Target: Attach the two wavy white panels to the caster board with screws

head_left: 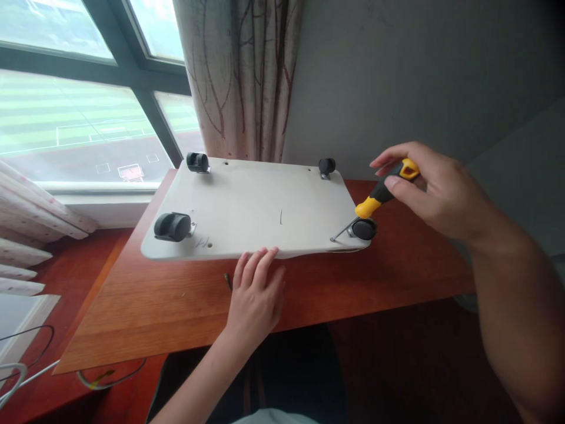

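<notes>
A white board [260,200] with rounded corners lies on the wooden table, with black casters on its upper face, one near each corner. My right hand [428,188] is closed around the yellow and black handle of a screwdriver [379,194]. The screwdriver slants down to the left, and its tip meets the board at a screw beside the front right caster [364,228]. My left hand [258,285] rests with its fingers stretched over the board's front edge; the thumb side is partly hidden. Another caster [173,227] stands at the front left corner.
The table [176,306] has a front edge near my body. A small dark object [228,281] lies on it, left of my left hand. Behind the board hang a patterned curtain [242,76] and a grey wall. Cables [110,380] run below the table at the left.
</notes>
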`<state>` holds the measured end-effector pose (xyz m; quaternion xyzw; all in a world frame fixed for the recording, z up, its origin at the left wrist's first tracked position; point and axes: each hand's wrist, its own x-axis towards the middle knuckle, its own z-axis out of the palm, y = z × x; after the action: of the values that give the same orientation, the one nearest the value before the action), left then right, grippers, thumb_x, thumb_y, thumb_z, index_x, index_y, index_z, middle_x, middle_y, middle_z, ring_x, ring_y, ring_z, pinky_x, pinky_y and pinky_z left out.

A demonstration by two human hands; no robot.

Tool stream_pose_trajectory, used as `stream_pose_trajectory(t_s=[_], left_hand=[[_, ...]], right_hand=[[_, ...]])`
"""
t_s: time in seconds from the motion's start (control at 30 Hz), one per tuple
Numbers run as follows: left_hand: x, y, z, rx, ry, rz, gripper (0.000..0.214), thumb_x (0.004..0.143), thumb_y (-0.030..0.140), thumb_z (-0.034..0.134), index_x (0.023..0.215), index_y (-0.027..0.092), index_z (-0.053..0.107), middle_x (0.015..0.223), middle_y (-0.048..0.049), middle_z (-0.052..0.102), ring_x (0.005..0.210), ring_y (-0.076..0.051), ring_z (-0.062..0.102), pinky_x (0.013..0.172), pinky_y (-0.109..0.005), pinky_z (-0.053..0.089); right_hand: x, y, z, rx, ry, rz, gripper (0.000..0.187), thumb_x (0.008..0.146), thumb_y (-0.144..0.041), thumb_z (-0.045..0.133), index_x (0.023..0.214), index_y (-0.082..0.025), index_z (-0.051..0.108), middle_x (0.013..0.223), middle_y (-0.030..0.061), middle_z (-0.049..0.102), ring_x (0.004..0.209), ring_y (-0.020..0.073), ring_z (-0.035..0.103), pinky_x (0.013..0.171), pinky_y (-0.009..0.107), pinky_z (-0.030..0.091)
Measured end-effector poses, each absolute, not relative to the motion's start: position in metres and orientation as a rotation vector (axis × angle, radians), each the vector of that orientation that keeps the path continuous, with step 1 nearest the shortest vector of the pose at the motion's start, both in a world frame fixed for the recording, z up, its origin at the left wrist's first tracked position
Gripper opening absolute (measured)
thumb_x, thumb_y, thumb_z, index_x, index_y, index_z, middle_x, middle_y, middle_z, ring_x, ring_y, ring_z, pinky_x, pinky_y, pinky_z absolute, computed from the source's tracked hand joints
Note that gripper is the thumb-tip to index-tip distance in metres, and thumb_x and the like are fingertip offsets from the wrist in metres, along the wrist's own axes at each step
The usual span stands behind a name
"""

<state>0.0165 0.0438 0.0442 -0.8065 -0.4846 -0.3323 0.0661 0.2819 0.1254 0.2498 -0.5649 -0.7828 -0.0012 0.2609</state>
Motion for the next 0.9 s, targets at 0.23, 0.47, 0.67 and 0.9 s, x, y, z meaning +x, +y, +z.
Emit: stream_pose_trajectory(t_s=[0.23, 0.47, 0.67, 0.9], left_hand=[[0.016, 0.044, 0.044, -2.431, -1.452, -1.007, 0.019, 0.087, 0.015, 0.062, 0.104, 0.017, 0.070, 0.144, -0.0149, 0.055, 0.136, -0.033, 0.047, 0.119, -0.055, 0.029], [0.016, 0.043, 0.043, -2.440, -1.460, -0.994, 0.020, 0.087, 0.016, 0.063, 0.105, 0.018, 0.070, 0.145, -0.0146, 0.054, 0.137, -0.033, 0.046, 0.119, -0.055, 0.029], [0.015, 0.043, 0.041, -2.455, -1.457, -0.986, 0.021, 0.086, 0.015, 0.063, 0.106, 0.018, 0.070, 0.147, -0.0144, 0.052, 0.138, -0.033, 0.044, 0.120, -0.055, 0.028], [0.016, 0.044, 0.041, -2.447, -1.463, -0.987, 0.021, 0.087, 0.016, 0.063, 0.106, 0.019, 0.070, 0.147, -0.0136, 0.053, 0.138, -0.033, 0.045, 0.120, -0.055, 0.028]], right_hand=[[0.280, 0.121, 0.250, -1.598, -2.073, -0.211, 0.034, 0.082, -0.047, 0.068, 0.110, -0.027, 0.067, 0.090, 0.0054, 0.073, 0.088, 0.0294, 0.069, 0.071, 0.039, 0.052], [0.280, 0.116, 0.254, -1.445, -2.219, 0.061, 0.030, 0.088, -0.034, 0.055, 0.117, -0.029, 0.062, 0.113, 0.0050, 0.070, 0.098, 0.0261, 0.067, 0.076, 0.038, 0.053], [0.285, 0.121, 0.244, -1.557, -2.100, -0.248, 0.033, 0.087, -0.046, 0.063, 0.115, -0.028, 0.063, 0.097, 0.0062, 0.071, 0.085, 0.0278, 0.067, 0.074, 0.041, 0.052], [0.284, 0.116, 0.244, -1.435, -2.173, 0.126, 0.035, 0.092, -0.038, 0.053, 0.125, -0.030, 0.058, 0.119, 0.0057, 0.067, 0.099, 0.0259, 0.067, 0.071, 0.037, 0.054]])
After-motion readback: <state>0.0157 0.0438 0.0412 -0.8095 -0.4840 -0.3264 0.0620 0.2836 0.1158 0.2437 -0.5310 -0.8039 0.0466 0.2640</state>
